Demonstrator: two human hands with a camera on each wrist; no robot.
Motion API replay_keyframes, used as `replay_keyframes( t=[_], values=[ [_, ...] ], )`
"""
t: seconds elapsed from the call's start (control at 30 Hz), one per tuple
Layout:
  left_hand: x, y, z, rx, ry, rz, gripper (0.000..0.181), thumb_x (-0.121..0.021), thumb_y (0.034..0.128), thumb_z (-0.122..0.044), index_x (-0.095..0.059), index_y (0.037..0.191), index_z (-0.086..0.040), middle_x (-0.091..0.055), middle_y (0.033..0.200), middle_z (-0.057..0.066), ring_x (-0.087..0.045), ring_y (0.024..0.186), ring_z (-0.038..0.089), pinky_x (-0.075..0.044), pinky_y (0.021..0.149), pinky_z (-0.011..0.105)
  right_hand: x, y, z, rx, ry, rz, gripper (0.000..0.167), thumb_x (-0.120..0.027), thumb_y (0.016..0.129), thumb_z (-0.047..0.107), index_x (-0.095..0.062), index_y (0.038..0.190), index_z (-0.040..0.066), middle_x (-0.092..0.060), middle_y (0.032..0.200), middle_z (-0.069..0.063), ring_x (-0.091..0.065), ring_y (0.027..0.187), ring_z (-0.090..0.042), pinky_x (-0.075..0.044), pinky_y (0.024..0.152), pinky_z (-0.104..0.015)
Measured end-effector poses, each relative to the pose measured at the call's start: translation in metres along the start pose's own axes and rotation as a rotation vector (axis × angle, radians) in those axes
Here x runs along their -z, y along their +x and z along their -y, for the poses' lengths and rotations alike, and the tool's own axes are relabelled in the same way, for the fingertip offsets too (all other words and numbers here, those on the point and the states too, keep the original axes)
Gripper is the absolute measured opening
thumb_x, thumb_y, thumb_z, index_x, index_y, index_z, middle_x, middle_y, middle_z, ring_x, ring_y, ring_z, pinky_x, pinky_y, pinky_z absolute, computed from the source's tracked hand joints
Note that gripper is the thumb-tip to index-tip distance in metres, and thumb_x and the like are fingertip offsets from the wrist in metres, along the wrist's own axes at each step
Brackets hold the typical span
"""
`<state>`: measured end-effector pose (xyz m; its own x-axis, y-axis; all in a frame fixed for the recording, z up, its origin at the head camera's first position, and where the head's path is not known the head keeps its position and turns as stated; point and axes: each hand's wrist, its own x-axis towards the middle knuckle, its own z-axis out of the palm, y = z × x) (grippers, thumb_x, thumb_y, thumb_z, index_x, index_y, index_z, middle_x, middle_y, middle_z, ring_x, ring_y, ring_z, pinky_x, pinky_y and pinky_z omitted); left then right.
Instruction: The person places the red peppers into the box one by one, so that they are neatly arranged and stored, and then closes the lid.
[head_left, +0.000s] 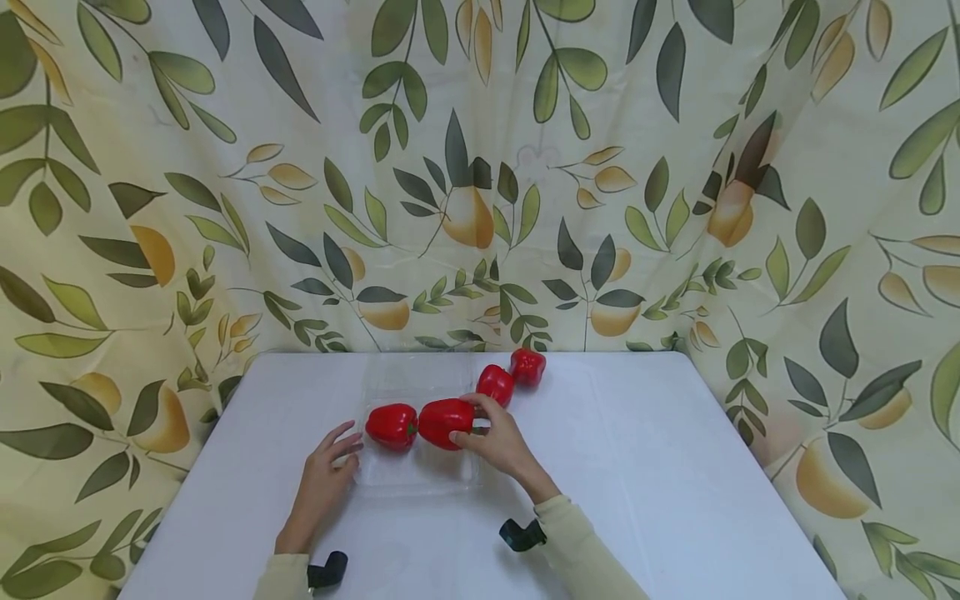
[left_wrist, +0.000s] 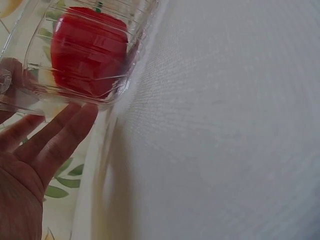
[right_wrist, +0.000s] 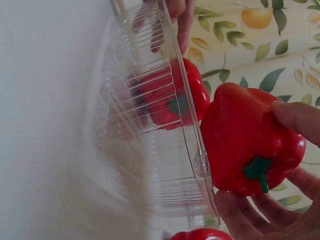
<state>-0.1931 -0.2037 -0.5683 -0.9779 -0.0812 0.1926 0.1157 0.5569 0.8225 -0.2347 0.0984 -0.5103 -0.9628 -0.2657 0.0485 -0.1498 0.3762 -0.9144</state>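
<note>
My right hand (head_left: 498,437) grips a red bell pepper (right_wrist: 250,140) with a green stem, thumb on one side and fingers on the other. That pepper is at the right rim of a clear plastic container (head_left: 420,479), partly over it. Inside the container, on the left, lies another red bell pepper (head_left: 391,427), seen through the ribbed wall in both wrist views. My left hand (head_left: 326,475) is at the container's left side, its fingers extended and touching the wall (left_wrist: 75,97). It holds nothing.
Two more red bell peppers (head_left: 495,385) (head_left: 528,367) sit close together behind and right of the container. The clear lid (head_left: 420,371) stands raised at the back. A white table (head_left: 637,467) bears everything, with a leaf-patterned curtain (head_left: 480,183) behind it.
</note>
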Motion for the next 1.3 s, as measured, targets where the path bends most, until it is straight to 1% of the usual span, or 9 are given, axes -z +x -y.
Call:
replay_keyframes(
  t=[0.1, 0.27, 0.43, 0.53, 0.77, 0.97, 1.07, 1.3],
  values=[
    [0.000, -0.001, -0.001, -0.004, 0.010, -0.003, 0.036, -0.059, 0.0917, -0.004, -0.065, 0.127, -0.007, -0.054, 0.143, 0.007, -0.066, 0.115, 0.028, -0.059, 0.088, 0.037, -0.001, 0.002, 0.000, 0.006, -0.030, -0.016, 0.064, -0.081, 0.078, 0.026, -0.052, 0.135, 0.018, -0.058, 0.131, -0.007, -0.057, 0.119, -0.029, -0.058, 0.093, -0.043],
    [0.000, -0.002, -0.001, -0.007, 0.014, -0.006, 0.036, -0.059, 0.0918, -0.003, -0.065, 0.127, -0.007, -0.055, 0.143, 0.008, -0.066, 0.114, 0.028, -0.059, 0.088, 0.037, -0.003, 0.004, -0.001, 0.011, -0.061, -0.011, 0.063, -0.080, 0.079, 0.026, -0.052, 0.135, 0.017, -0.057, 0.132, -0.007, -0.057, 0.119, -0.028, -0.058, 0.093, -0.044],
    [0.000, -0.001, -0.001, 0.014, -0.003, 0.011, 0.038, -0.058, 0.0928, -0.006, -0.064, 0.130, -0.010, -0.055, 0.143, 0.006, -0.065, 0.116, 0.026, -0.058, 0.090, 0.037, -0.003, 0.006, -0.001, 0.008, -0.082, -0.010, 0.064, -0.081, 0.078, 0.024, -0.052, 0.135, 0.019, -0.055, 0.134, -0.007, -0.058, 0.118, -0.029, -0.059, 0.090, -0.044],
    [0.000, -0.001, 0.000, 0.026, -0.009, 0.014, 0.037, -0.058, 0.0932, -0.007, -0.064, 0.130, -0.012, -0.055, 0.143, 0.004, -0.065, 0.117, 0.025, -0.058, 0.091, 0.037, -0.003, 0.007, -0.001, 0.013, -0.100, -0.006, 0.064, -0.082, 0.078, 0.023, -0.052, 0.134, 0.020, -0.054, 0.134, -0.006, -0.057, 0.119, -0.030, -0.059, 0.091, -0.045],
    [0.000, -0.002, 0.001, 0.015, -0.011, 0.007, 0.036, -0.059, 0.0925, -0.005, -0.065, 0.128, -0.010, -0.054, 0.143, 0.005, -0.066, 0.116, 0.026, -0.058, 0.090, 0.037, -0.004, 0.009, -0.009, 0.057, -0.158, 0.013, 0.064, -0.081, 0.078, 0.019, -0.051, 0.134, 0.019, -0.053, 0.134, -0.006, -0.055, 0.122, -0.029, -0.057, 0.094, -0.048],
    [0.000, -0.003, 0.001, 0.021, -0.008, 0.006, 0.036, -0.059, 0.0922, -0.005, -0.066, 0.127, -0.010, -0.053, 0.144, 0.004, -0.066, 0.116, 0.025, -0.059, 0.090, 0.036, -0.006, 0.010, -0.011, 0.084, -0.194, -0.007, 0.063, -0.081, 0.078, 0.019, -0.051, 0.133, 0.020, -0.053, 0.133, -0.006, -0.054, 0.124, -0.028, -0.056, 0.096, -0.049],
    [-0.001, -0.003, 0.000, 0.019, -0.008, 0.007, 0.036, -0.059, 0.0917, -0.003, -0.066, 0.126, -0.008, -0.053, 0.145, 0.005, -0.066, 0.115, 0.027, -0.058, 0.090, 0.037, -0.007, 0.010, -0.012, 0.097, -0.217, -0.018, 0.063, -0.082, 0.077, 0.021, -0.052, 0.133, 0.020, -0.054, 0.133, -0.005, -0.054, 0.123, -0.027, -0.057, 0.095, -0.049],
    [0.000, 0.000, 0.000, 0.019, -0.004, 0.008, 0.035, -0.059, 0.0927, -0.005, -0.066, 0.127, -0.010, -0.053, 0.144, 0.005, -0.065, 0.116, 0.027, -0.059, 0.090, 0.037, -0.011, 0.013, -0.016, 0.086, -0.280, -0.047, 0.065, -0.083, 0.076, 0.025, -0.053, 0.133, 0.022, -0.054, 0.135, -0.004, -0.050, 0.128, -0.029, -0.057, 0.095, -0.049]
  ],
)
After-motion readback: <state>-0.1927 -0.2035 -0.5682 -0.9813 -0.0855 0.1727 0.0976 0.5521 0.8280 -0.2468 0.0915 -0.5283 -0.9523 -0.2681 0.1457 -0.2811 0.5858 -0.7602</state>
